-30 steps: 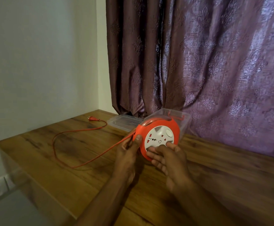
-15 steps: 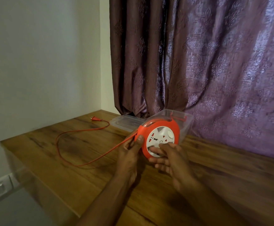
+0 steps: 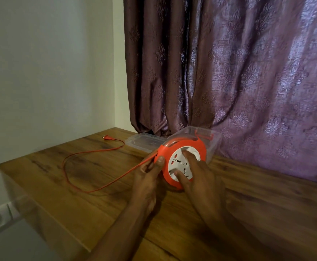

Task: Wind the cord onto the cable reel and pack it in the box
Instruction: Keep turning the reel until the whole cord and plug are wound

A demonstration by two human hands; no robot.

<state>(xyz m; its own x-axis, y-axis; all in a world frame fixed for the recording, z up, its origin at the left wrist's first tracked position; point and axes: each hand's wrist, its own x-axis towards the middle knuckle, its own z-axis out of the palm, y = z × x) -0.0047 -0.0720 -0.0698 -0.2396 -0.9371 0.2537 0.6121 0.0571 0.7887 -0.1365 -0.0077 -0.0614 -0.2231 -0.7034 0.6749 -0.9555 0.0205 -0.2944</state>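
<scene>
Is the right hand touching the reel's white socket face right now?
Touching. The head view shows the right hand with fingertips pressed on the white face of the cable reel.

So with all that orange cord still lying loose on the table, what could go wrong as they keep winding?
1. The plug lies at the far end of the cord; reeled in fast, it might whip toward the left hand.
2. The cord's loop could kink or jam where it enters the cable reel.
3. The right hand presses its fingers on the white socket face, so they could slip.
</scene>
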